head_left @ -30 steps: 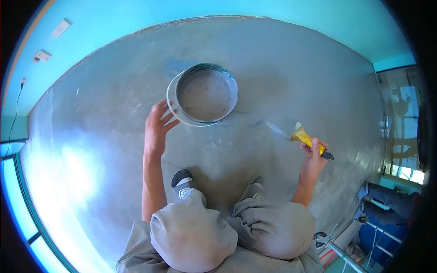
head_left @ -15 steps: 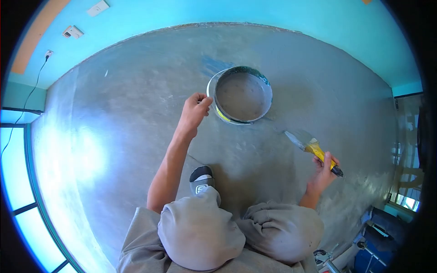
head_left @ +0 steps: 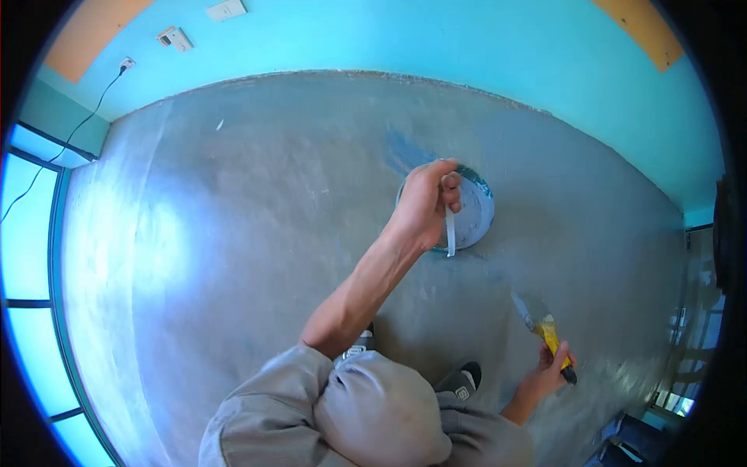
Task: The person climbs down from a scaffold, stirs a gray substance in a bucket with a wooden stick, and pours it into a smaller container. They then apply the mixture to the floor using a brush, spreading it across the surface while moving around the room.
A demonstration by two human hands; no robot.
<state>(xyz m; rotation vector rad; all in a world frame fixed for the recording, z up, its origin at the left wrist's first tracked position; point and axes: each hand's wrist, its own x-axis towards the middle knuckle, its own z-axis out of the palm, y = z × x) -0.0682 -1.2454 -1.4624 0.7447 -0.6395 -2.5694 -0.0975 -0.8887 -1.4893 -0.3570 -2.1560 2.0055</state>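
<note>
My left hand [head_left: 434,194] is closed on the pale handle [head_left: 450,232] of a round bucket [head_left: 478,208], raised above the bucket's opening. Grey material shows inside the bucket, partly hidden behind the hand and wrist. Over on the right, my right hand [head_left: 551,371] grips a brush [head_left: 545,327] by its yellow and black handle. The grey-coated bristles point up and left, close to the floor, apart from the bucket.
Grey floor [head_left: 257,226] spreads around, with a blue smear [head_left: 406,151] behind the bucket. A turquoise wall [head_left: 373,39] curves along the back. A black cable [head_left: 97,109] hangs at left. My feet in slides [head_left: 461,381] are below; dark items [head_left: 634,440] lie at lower right.
My left hand has gone from the bucket's left rim to above its opening, lifting the handle. The view has shifted, and a second foot now shows. The right hand still holds the brush.
</note>
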